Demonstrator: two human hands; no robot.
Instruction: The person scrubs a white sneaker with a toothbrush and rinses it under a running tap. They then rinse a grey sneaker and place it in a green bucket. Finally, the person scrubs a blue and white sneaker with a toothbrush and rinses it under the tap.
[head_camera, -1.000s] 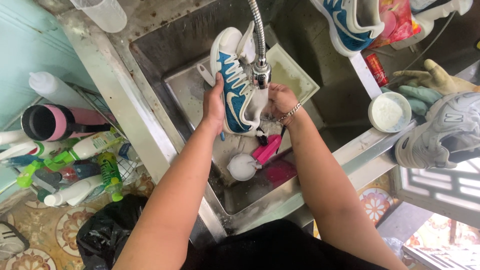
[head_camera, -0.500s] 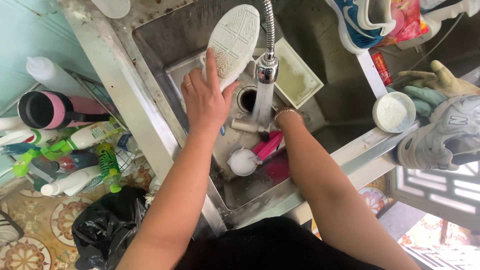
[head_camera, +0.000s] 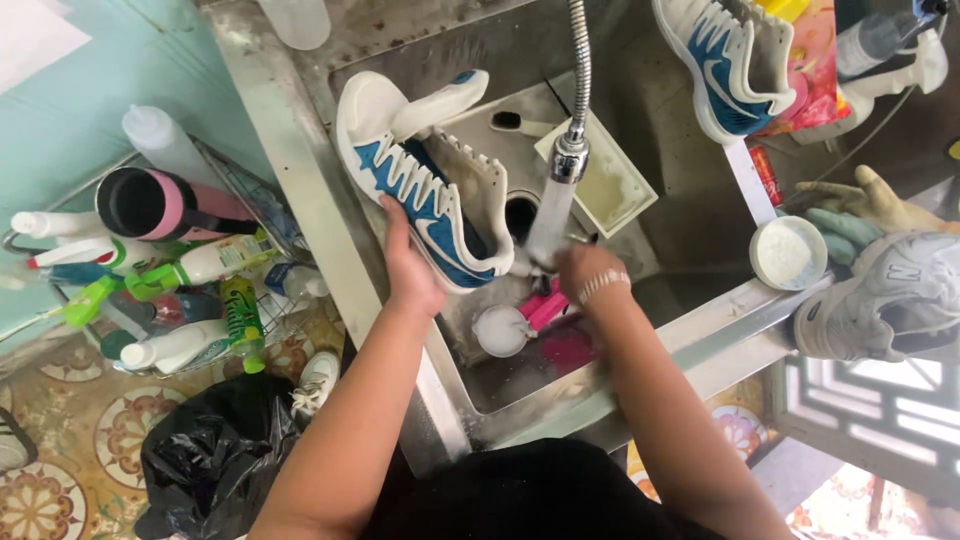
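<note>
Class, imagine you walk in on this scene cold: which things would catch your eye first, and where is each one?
First comes the blue and white sneaker, held by the left hand over the left edge of the metal sink. Next is the water streaming from the hanging faucet onto the right hand at the sink's middle. A matching sneaker rests at the top right, and a cluster of bottles fills the rack on the left.

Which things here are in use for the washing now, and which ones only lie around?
In use: blue-and-white shoe in left hand; faucet over right hand; sink.

Lying about: second shoe, grey sneaker, gloves, black bag.
</note>
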